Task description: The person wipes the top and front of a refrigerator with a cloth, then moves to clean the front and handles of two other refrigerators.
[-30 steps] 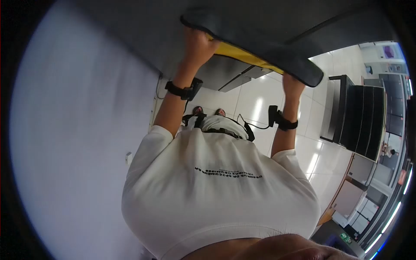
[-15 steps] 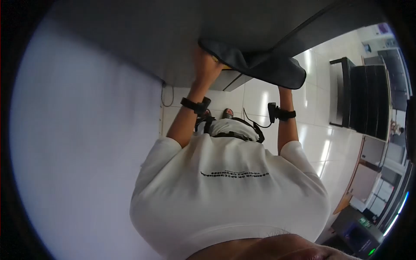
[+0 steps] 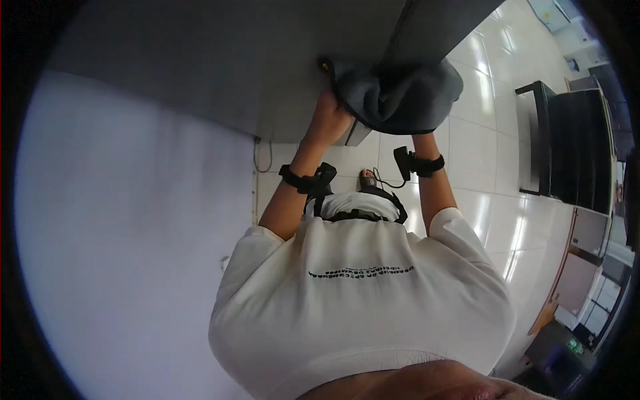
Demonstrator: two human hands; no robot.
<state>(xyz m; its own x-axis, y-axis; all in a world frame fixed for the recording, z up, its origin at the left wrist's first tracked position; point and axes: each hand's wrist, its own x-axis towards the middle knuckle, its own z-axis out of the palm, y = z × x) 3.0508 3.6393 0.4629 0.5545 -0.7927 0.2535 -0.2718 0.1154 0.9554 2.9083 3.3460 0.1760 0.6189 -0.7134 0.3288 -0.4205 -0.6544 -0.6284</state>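
A dark grey cloth (image 3: 400,97) with a black edge hangs bunched in front of me, close to a large dark grey panel (image 3: 200,60). My left hand (image 3: 331,120) is closed on the cloth's left edge, its fingertips partly hidden behind it. A small yellow spot shows at the cloth's upper left corner. My right hand is covered by the cloth's right part; only the wrist shows below it, so its fingers cannot be seen. Each wrist wears a black strap with a small black device, the left one (image 3: 310,179) and the right one (image 3: 420,163).
A pale wall (image 3: 133,220) fills the left side, with a cable (image 3: 264,160) by its lower edge. Shiny tiles cover the floor (image 3: 467,167). At the right stand a black cabinet-like unit (image 3: 577,147) and a dark machine (image 3: 557,360).
The cloth has gone from spread out sideways to bunched up. My right hand has moved left, towards my left hand, which has shifted slightly right. The view has turned a little.
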